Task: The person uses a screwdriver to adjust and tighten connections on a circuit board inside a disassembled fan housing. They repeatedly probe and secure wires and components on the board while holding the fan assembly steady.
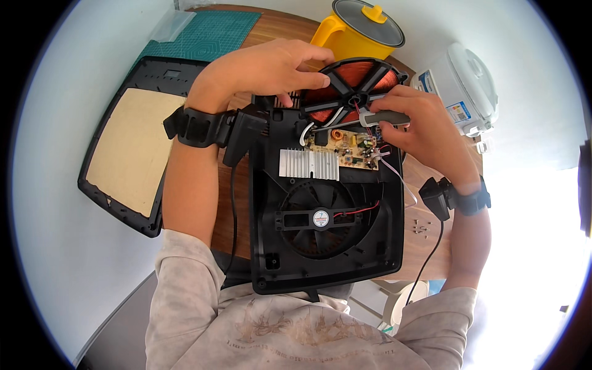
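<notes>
An opened induction cooker base (388,246) lies before me, its fan (320,218), silver heat sink (308,164) and circuit board (354,154) exposed. At its far end the round copper induction coil (379,77) in its black frame is raised at a tilt. My left hand (271,71) grips the coil's left rim with its fingers. My right hand (422,120) holds a screwdriver (388,117) with a grey handle. Its shaft points left across the board's far edge, the tip beside a white wire (304,134) under the coil.
The cooker's top panel (129,148) lies underside up at left, near a green cutting mat (209,37). A yellow lidded pot (357,31) and a white lidded appliance (462,92) stand behind. Several loose screws (421,229) lie on the wooden table at right. Cables hang from both wrist straps.
</notes>
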`<state>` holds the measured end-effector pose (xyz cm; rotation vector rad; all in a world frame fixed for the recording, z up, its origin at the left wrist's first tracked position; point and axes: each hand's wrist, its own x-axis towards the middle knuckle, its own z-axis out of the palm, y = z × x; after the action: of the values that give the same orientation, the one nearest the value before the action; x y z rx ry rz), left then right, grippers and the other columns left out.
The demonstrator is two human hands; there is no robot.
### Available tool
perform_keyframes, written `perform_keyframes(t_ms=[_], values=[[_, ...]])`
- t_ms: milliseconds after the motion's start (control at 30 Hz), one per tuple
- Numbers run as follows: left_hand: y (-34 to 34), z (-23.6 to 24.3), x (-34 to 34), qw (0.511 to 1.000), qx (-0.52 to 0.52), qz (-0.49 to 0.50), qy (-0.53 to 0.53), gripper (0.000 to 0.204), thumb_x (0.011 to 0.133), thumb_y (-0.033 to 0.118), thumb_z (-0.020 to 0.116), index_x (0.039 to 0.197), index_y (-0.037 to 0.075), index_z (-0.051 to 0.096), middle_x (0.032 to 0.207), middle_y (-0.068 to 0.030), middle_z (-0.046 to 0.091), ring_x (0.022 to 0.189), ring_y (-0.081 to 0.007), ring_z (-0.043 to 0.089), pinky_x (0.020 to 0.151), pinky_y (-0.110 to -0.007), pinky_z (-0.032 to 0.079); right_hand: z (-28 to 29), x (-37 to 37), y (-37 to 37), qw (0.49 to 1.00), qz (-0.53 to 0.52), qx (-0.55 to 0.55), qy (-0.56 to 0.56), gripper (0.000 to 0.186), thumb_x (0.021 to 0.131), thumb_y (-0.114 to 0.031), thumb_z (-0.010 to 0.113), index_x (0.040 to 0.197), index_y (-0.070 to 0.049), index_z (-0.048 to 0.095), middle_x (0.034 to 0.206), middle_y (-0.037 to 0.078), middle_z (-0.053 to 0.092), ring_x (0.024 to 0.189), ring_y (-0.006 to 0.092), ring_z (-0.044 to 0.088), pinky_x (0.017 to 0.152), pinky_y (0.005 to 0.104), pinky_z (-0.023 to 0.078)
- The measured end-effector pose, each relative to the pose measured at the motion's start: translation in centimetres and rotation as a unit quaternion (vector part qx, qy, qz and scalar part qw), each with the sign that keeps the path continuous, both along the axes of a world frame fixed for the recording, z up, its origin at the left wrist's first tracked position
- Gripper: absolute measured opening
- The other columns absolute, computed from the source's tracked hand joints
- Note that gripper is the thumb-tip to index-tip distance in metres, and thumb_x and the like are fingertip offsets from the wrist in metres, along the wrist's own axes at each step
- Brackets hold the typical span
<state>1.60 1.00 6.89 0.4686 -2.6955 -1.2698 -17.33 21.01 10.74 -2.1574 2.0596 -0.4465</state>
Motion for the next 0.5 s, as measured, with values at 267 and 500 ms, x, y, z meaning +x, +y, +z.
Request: perform_keyframes(t_ms=[267, 500], values=[[0.09, -0.08, 0.02, 1.0, 0.0, 0.008, 0.003, 0.05, 0.102, 0.026, 0.063, 0.147, 0.008, 0.052, 0.111, -0.0105, 0.074, 0.081, -0.0137, 0.068, 0.065, -0.027, 0.061, -0.55, -0.4, 0.06, 1.0, 0.008, -0.013, -0.008, 0.028, 0.077, -0.01, 0.072, 0.104, -0.002, 0.075, 0.091, 0.015, 0.067, 0.078, 0.0344, 0.065, 0.072, 0.0408, 0.053], [-0.08, -0.16, -0.01, 1.0, 0.004, -0.004, 0.002, 0.05, 0.103, 0.027, 0.062, 0.147, 0.008, 0.052, 0.11, -0.0098, 0.074, 0.084, -0.0136, 0.068, 0.065, -0.027, 0.061, -0.8, -0.15, 0.58, 1.0, -0.005, -0.022, 0.018, 0.027, 0.079, -0.01, 0.072, 0.104, -0.001, 0.075, 0.091, 0.015, 0.066, 0.076, 0.0343, 0.064, 0.07, 0.0412, 0.052]])
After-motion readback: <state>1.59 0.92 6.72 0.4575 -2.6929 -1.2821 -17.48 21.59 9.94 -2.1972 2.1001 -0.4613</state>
